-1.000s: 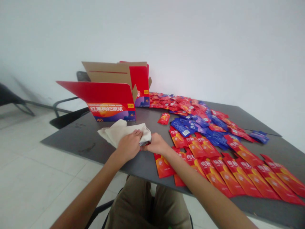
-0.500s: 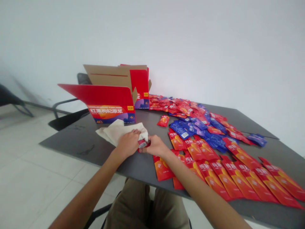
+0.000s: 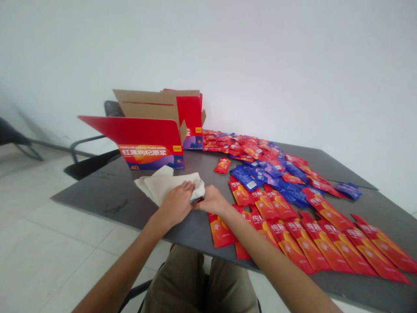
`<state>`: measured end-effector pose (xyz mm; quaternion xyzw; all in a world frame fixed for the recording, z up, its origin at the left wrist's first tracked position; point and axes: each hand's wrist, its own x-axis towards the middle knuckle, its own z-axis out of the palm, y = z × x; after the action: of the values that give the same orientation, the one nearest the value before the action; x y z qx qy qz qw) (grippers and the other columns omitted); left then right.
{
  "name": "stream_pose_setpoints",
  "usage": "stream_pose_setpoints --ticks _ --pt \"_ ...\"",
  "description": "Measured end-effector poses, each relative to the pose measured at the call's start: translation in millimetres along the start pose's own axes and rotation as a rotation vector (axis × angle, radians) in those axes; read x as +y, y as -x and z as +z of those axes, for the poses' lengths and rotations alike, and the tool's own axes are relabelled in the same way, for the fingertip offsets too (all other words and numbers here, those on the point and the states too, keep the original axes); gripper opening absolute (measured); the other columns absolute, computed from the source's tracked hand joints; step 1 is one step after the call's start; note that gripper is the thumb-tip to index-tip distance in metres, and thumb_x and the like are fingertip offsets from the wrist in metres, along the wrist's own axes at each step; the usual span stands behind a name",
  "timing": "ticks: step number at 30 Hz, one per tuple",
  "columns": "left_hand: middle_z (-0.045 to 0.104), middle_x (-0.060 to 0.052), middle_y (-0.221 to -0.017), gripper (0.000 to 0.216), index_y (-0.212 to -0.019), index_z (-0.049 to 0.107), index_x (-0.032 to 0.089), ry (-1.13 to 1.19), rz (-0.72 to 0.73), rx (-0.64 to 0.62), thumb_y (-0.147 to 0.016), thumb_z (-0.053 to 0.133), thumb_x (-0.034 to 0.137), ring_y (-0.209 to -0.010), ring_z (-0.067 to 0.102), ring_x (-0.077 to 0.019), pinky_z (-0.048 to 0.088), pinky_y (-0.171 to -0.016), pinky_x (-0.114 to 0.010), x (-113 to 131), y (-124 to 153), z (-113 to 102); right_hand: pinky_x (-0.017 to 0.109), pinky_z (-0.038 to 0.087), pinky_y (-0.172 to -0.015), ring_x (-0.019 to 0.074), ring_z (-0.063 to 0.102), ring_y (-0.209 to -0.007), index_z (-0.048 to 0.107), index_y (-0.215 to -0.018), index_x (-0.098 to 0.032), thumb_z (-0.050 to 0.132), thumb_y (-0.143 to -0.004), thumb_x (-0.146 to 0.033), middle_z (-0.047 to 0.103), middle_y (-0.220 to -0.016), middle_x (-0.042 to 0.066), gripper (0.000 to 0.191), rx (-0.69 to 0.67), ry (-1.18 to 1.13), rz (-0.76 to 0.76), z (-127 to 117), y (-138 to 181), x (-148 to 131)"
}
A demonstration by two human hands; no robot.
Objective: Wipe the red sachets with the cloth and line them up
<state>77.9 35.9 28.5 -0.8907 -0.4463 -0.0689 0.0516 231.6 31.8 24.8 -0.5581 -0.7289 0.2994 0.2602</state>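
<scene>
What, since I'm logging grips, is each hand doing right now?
Left hand: closed on the cream cloth.
Right hand: closed on a small packet, mostly hidden.

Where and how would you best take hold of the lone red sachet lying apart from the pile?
Likely by pinching the side edges of the lone red sachet, coming from the near side with the right hand: it lies on the table, bare there, while blue sachets crowd its right.
</scene>
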Motion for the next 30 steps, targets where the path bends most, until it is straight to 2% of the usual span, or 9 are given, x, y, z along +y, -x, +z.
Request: stream_pose_setpoints --ticks 3,9,15,21,26,30 --pt "0.053 -0.016 -0.139 0.056 -0.132 0.049 0.007 0.019 0.036 0.032 -0.077 0.038 0.002 -0.133 0.045 -0.0197 0.034 -0.111 -0.03 4 8 1 0.021 0.042 -0.058 0.016 0.061 -0.068 0.072 -0.081 -0.014 0.074 -0.057 -0.025 0.063 -0.068 -0.003 0.027 0.008 0.007 0.01 1 0 0" --pt "0.054 -0.02 -0.136 0.05 -0.129 0.051 0.004 0.029 -0.056 -0.013 -0.081 0.037 0.006 -0.129 0.049 -0.0247 0.04 -0.106 -0.038 -4 -7 -1 0.02 0.043 -0.062 0.0147 0.06 -0.068 0.072 -0.081 -0.015 0.075 -0.059 -0.027 0.062 -0.067 -0.004 0.025 0.01 -0.036 0.032 0 0 0" --pt "0.053 -0.018 -0.138 0.057 -0.134 0.046 0.004 0.025 0.057 0.028 -0.078 0.04 0.002 -0.133 0.045 -0.0219 0.034 -0.111 -0.032 5 10 3 0.02 0.04 -0.059 0.0148 0.059 -0.067 0.07 -0.077 -0.015 0.072 -0.057 -0.021 0.06 -0.066 -0.004 0.021 0.013 -0.023 0.004 2 -1 3" --pt "0.057 -0.021 -0.133 0.047 -0.128 0.052 0.004 0.005 -0.046 0.003 -0.082 0.04 0.006 -0.128 0.051 -0.0256 0.042 -0.105 -0.037 -4 -7 -1 0.02 0.04 -0.059 0.0139 0.057 -0.066 0.071 -0.078 -0.015 0.074 -0.057 -0.026 0.062 -0.068 -0.004 0.024 0.011 -0.075 0.049 2 -2 3" --pt "0.055 -0.017 -0.137 0.055 -0.133 0.047 0.006 0.021 0.051 0.033 -0.079 0.041 0.003 -0.132 0.046 -0.0201 0.032 -0.112 -0.03 8 9 3 0.021 0.04 -0.059 0.0159 0.058 -0.068 0.07 -0.075 -0.015 0.073 -0.056 -0.023 0.061 -0.064 -0.003 0.021 0.031 -0.06 0.047 3 -2 5" --pt "0.055 -0.019 -0.136 0.049 -0.129 0.052 0.007 0.057 -0.072 0.005 -0.081 0.041 0.007 -0.13 0.049 -0.0238 0.04 -0.105 -0.035 -2 -8 4 0.022 0.043 -0.062 0.0169 0.06 -0.07 0.071 -0.077 -0.014 0.076 -0.057 -0.029 0.063 -0.066 -0.003 0.026 0.009 -0.064 0.057 4 -4 9"
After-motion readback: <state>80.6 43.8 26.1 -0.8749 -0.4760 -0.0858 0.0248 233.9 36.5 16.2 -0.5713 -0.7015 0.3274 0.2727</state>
